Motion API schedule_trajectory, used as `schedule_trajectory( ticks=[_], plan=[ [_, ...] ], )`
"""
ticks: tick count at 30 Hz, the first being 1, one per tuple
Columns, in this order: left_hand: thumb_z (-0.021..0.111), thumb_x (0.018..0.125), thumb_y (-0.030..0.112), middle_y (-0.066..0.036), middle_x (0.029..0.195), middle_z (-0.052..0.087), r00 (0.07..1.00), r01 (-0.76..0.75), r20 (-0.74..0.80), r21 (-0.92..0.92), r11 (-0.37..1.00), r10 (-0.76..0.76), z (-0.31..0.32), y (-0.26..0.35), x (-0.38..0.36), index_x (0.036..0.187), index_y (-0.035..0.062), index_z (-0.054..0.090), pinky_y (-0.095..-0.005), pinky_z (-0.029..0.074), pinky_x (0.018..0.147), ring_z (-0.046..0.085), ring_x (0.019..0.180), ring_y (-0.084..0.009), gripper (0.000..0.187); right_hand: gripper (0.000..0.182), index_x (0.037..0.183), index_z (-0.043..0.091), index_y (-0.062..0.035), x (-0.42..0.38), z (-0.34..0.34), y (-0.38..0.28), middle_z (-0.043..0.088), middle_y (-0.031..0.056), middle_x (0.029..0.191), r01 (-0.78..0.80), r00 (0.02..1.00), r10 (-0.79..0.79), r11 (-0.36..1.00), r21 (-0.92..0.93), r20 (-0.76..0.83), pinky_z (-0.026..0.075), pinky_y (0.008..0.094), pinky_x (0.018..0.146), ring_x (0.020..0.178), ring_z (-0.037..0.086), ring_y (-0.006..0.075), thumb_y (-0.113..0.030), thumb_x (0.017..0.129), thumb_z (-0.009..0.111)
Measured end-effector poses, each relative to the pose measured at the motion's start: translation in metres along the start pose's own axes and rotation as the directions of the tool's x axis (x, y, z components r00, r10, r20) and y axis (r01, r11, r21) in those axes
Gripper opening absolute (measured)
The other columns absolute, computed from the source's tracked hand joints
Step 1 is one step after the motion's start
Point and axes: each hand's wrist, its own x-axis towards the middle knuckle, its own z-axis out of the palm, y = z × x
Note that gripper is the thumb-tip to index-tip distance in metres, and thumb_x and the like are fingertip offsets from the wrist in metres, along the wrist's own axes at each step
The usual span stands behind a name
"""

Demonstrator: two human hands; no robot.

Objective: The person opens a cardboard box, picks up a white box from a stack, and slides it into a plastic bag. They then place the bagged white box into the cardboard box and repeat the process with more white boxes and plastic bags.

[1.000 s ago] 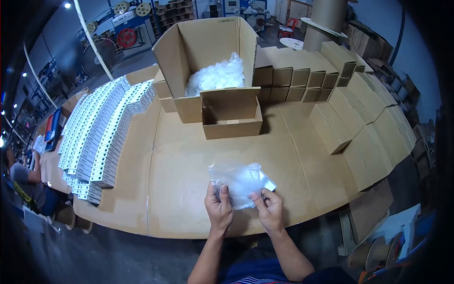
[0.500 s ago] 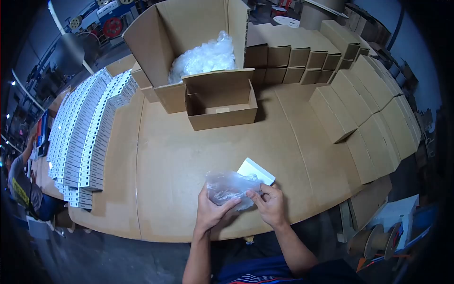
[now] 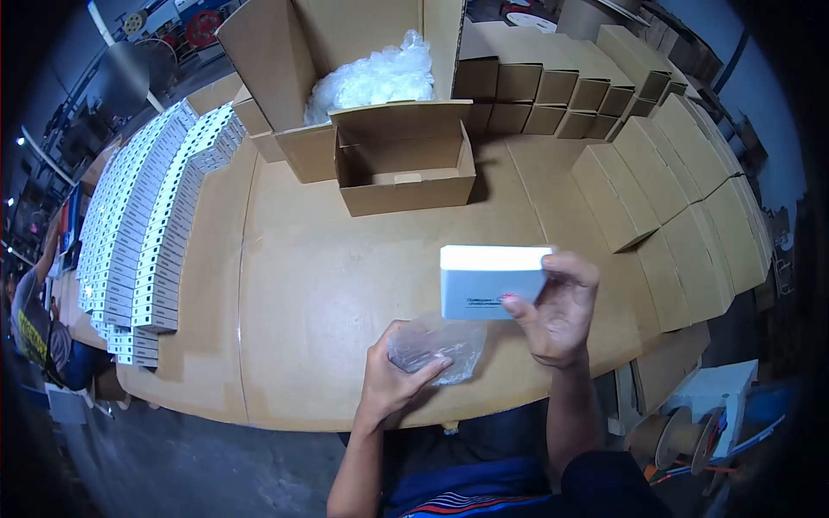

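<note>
A small white box (image 3: 484, 285) with dark print on its front is raised above the table, gripped at its right end by my right hand (image 3: 560, 311). To its lower left, my left hand (image 3: 393, 375) pinches a clear plastic bag (image 3: 440, 350), thumb across the front and fingers behind. The bag's upper edge lies just below the white box. Farther back on the table stands an open brown cardboard box (image 3: 406, 194), its lid flap raised and its inside bare.
Stacked white boxes (image 3: 160, 233) line the table's left side. Behind the open box, a large carton (image 3: 268, 73) holds crumpled clear bags (image 3: 371, 82). Closed brown boxes (image 3: 673, 190) are piled along the back and right. A person (image 3: 43, 319) is at far left.
My right hand has let go of the bag, taken hold of the white box lying on the table and lifted it up to the right. My left hand keeps the bag.
</note>
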Motion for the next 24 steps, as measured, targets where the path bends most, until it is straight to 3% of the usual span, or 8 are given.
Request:
schedule_trajectory(
  ticks=[6, 10, 17, 21, 24],
  plan=[
    [0.088, 0.079, 0.009, -0.011, 0.098, 0.073, 0.999, -0.021, 0.035, 0.041, 0.999, 0.019, 0.001, 0.006, -0.004, 0.111, -0.003, 0.064, -0.0315, 0.056, 0.085, 0.069, 0.093, -0.0161, 0.042, 0.06, 0.134, 0.042, -0.0061, 0.007, 0.003, 0.005, 0.057, 0.0164, 0.114, -0.002, 0.989, -0.016, 0.992, 0.125, 0.145, 0.053, 0.0308, 0.085, 0.1, 0.062, 0.0202, 0.016, 0.085, 0.071],
    [0.088, 0.079, 0.009, -0.012, 0.1, 0.073, 1.0, -0.003, 0.026, 0.007, 1.0, 0.003, 0.002, 0.0, -0.006, 0.112, -0.0034, 0.064, -0.0316, 0.056, 0.085, 0.069, 0.094, -0.0159, 0.043, 0.05, 0.125, 0.054, -0.007, 0.012, 0.004, 0.004, 0.062, 0.0142, 0.106, 0.021, 0.988, -0.036, 0.995, 0.101, 0.15, 0.053, 0.0324, 0.073, 0.092, 0.062, 0.0208, 0.014, 0.084, 0.072],
    [0.088, 0.079, 0.01, -0.012, 0.105, 0.073, 0.998, 0.038, 0.047, -0.039, 0.999, -0.036, 0.003, 0.002, -0.006, 0.116, -0.0041, 0.063, -0.0321, 0.056, 0.088, 0.069, 0.098, -0.0164, 0.047, 0.036, 0.094, 0.075, -0.0062, 0.032, 0.004, -0.014, 0.062, 0.0146, 0.096, -0.089, 0.923, 0.108, 0.994, -0.069, 0.37, 0.051, 0.033, 0.071, 0.085, 0.063, 0.0277, 0.016, 0.068, 0.066],
    [0.089, 0.078, 0.011, -0.014, 0.108, 0.074, 0.998, 0.029, 0.05, 0.026, 0.999, -0.03, 0.003, 0.0, -0.006, 0.122, -0.0046, 0.062, -0.0336, 0.057, 0.09, 0.07, 0.101, -0.0188, 0.054, 0.031, 0.098, 0.075, -0.0054, 0.041, 0.001, -0.009, 0.063, 0.0144, 0.094, 0.016, 0.882, 0.053, 0.99, -0.142, 0.469, 0.053, 0.0358, 0.073, 0.084, 0.064, 0.0274, 0.011, 0.074, 0.067],
    [0.09, 0.077, 0.011, -0.016, 0.111, 0.074, 0.999, 0.001, 0.05, 0.069, 0.998, -0.005, 0.005, -0.003, -0.003, 0.125, -0.0048, 0.061, -0.0349, 0.057, 0.091, 0.071, 0.104, -0.0204, 0.058, 0.025, 0.096, 0.077, -0.004, 0.037, 0.01, -0.009, 0.067, 0.013, 0.092, -0.229, 0.888, 0.246, 0.969, -0.09, 0.388, 0.052, 0.0347, 0.077, 0.088, 0.065, 0.0262, 0.009, 0.076, 0.07]
  ],
)
